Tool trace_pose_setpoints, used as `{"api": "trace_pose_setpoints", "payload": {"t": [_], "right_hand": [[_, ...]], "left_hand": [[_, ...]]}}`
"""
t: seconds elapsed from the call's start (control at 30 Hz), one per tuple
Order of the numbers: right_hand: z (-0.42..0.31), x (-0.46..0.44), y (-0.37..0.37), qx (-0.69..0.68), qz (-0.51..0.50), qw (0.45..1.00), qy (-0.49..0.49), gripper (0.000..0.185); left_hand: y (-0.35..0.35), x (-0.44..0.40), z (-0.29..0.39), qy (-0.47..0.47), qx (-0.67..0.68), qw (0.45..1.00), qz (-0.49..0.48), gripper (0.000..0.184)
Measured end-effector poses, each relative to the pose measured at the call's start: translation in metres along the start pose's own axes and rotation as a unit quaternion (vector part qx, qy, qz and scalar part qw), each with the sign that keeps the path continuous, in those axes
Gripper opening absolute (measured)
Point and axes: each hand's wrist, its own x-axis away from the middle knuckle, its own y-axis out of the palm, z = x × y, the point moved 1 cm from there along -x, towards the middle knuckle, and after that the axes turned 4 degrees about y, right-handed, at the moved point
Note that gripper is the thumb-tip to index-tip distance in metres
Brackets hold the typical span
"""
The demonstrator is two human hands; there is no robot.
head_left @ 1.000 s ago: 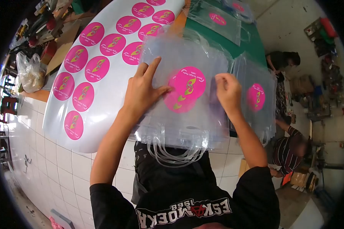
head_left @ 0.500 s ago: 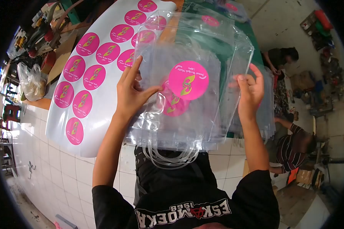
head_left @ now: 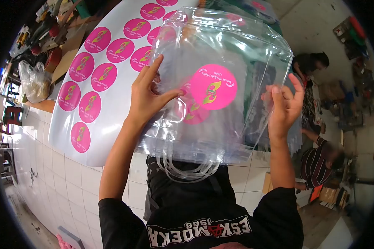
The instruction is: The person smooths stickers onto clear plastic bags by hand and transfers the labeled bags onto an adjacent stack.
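A clear plastic bag (head_left: pixel 220 47) is raised between my two hands, above a stack of similar bags. On its front is a round pink sticker (head_left: pixel 214 87) with a yellow-green emblem; a second pink circle (head_left: pixel 194 115) shows through from beneath. My left hand (head_left: pixel 146 93) grips the bag's left side, thumb across the front and fingers along the edge. At the right edge, my right hand (head_left: pixel 284 108) pinches the plastic between thumb and index finger, its other fingers raised. Clear tube handles (head_left: pixel 187 176) hang from the stack toward my body.
A white sheet (head_left: pixel 64 137) printed with several pink circles lies on the left and droops over the table edge. More clear bags (head_left: pixel 295 139) lie at the right. Two other people sit on the right, one in a striped shirt (head_left: pixel 316 166). A filled plastic bag (head_left: pixel 35 85) stands far left.
My right hand has moved right and slightly down, drawing the bag's right edge outward. The pink sticker and my left hand have shifted a little to the right.
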Motion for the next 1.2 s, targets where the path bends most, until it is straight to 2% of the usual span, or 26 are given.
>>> {"api": "trace_pose_setpoints", "payload": {"t": [0.17, 0.3, 0.37, 0.4, 0.47, 0.5, 0.57, 0.6, 0.63, 0.67, 0.7, 0.77, 1.0, 1.07, 1.2], "right_hand": [[0.002, 0.0, -0.001, 0.02, 0.025, 0.999, 0.024, 0.056], [0.011, -0.002, -0.004, 0.019, 0.003, 1.0, 0.02, 0.055], [0.017, -0.006, 0.0, 0.123, 0.07, 0.988, -0.057, 0.043], [0.017, -0.01, 0.0, 0.124, 0.068, 0.988, -0.055, 0.043], [0.01, -0.017, 0.002, 0.337, 0.014, 0.913, -0.23, 0.027], [0.011, -0.017, 0.005, 0.338, 0.012, 0.913, -0.228, 0.027], [0.016, -0.014, 0.02, 0.239, -0.108, 0.957, -0.126, 0.015], [0.014, -0.013, 0.029, 0.241, -0.11, 0.957, -0.122, 0.015], [0.012, -0.012, 0.041, 0.221, -0.183, 0.958, -0.026, 0.013], [0.012, -0.01, 0.052, 0.197, -0.253, 0.944, 0.071, 0.012], [0.018, -0.007, 0.061, 0.198, -0.254, 0.944, 0.072, 0.012], [0.037, -0.001, 0.076, 0.189, -0.344, 0.908, 0.146, 0.013], [0.05, 0.007, 0.093, 0.276, -0.372, 0.872, 0.156, 0.013], [0.052, 0.012, 0.094, 0.291, -0.358, 0.881, 0.105, 0.013], [0.055, 0.018, 0.096, 0.281, -0.347, 0.89, 0.094, 0.013]], "left_hand": [[-0.001, 0.0, -0.001, 0.004, -0.011, 1.0, -0.009, 0.109], [-0.001, -0.001, 0.002, -0.004, -0.02, 1.0, -0.023, 0.108], [0.0, -0.001, 0.0, 0.013, -0.043, 0.999, -0.029, 0.106], [0.001, -0.001, 0.0, 0.032, -0.066, 0.997, -0.037, 0.104], [0.004, -0.001, 0.0, 0.029, -0.083, 0.995, -0.053, 0.102], [0.005, -0.001, 0.001, 0.029, -0.1, 0.992, -0.07, 0.1], [0.007, -0.002, 0.001, 0.021, -0.123, 0.988, -0.091, 0.096], [0.008, -0.002, 0.001, 0.016, -0.145, 0.983, -0.111, 0.092], [0.008, -0.003, 0.003, 0.013, -0.144, 0.983, -0.112, 0.092], [0.007, -0.004, 0.006, -0.001, -0.154, 0.981, -0.121, 0.089], [0.007, -0.005, 0.007, -0.015, -0.165, 0.978, -0.128, 0.086], [0.008, -0.005, 0.004, -0.016, -0.165, 0.978, -0.13, 0.085], [0.01, -0.004, 0.001, -0.022, -0.194, 0.971, -0.141, 0.081], [0.01, -0.004, 0.001, -0.022, -0.198, 0.97, -0.142, 0.08], [0.01, -0.003, -0.001, -0.009, -0.205, 0.968, -0.143, 0.08]]}}
